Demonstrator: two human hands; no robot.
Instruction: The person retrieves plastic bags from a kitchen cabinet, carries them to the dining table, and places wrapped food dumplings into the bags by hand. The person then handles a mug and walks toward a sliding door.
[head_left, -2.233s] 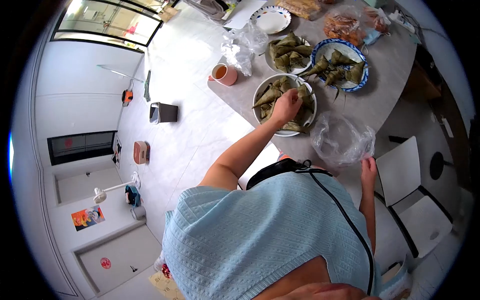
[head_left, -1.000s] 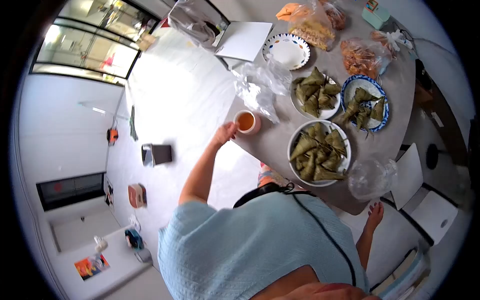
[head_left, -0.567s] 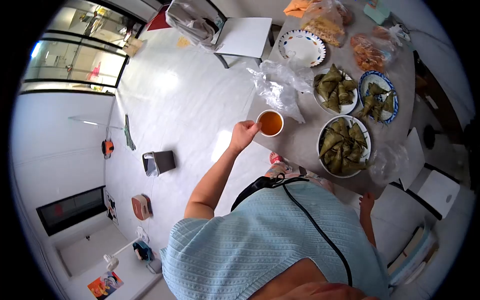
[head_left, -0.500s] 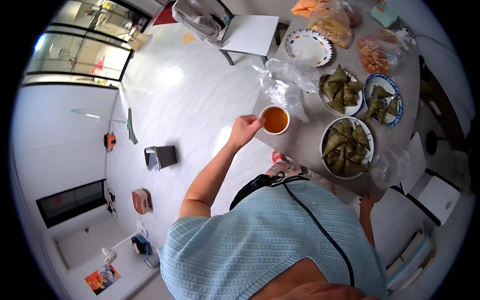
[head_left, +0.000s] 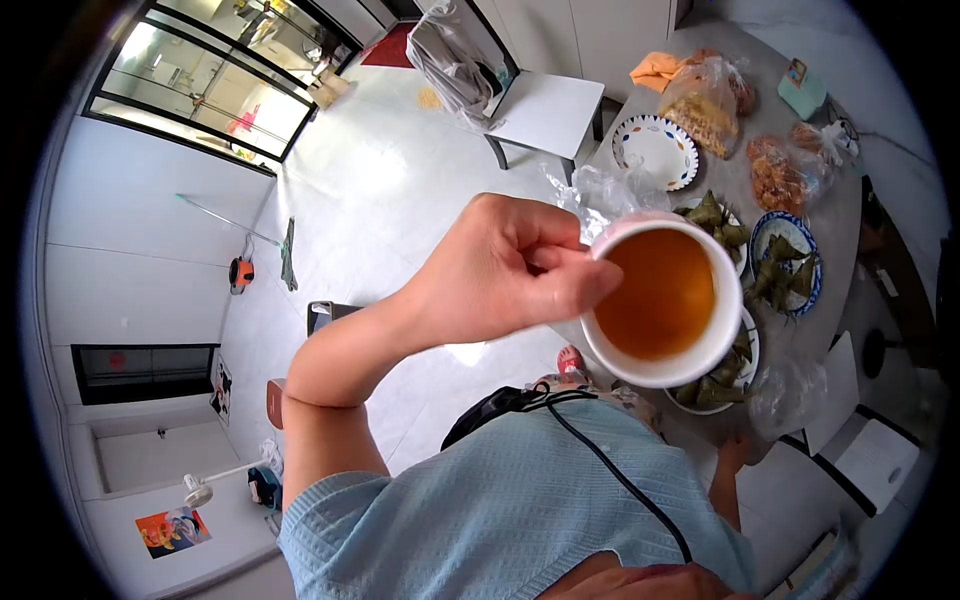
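Observation:
My left hand (head_left: 520,265) is closed on the handle of a white cup (head_left: 662,373) and holds it up near the camera. Amber tea-like liquid (head_left: 660,295) fills much of the cup. Behind it, partly covered, are a white bowl (head_left: 752,350) and a white plate, both with leaf-wrapped zongzi (head_left: 712,212). A blue-rimmed plate (head_left: 768,222) holds more zongzi. My right hand (head_left: 735,455) hangs low by the near table edge, close to a clear plastic bag (head_left: 790,395); its fingers are too small and hidden to read.
On the grey table (head_left: 640,110) are a patterned plate (head_left: 628,165), bagged food (head_left: 700,115), another bag of orange-brown food (head_left: 775,175) and a green box (head_left: 800,92). A white chair (head_left: 550,110) stands beyond, another seat (head_left: 875,465) at right. A bin (head_left: 322,318) stands on the floor.
My left hand has lifted the cup from above the table edge, up toward the camera and to the right. It now covers part of the zongzi dishes. The view has shifted slightly.

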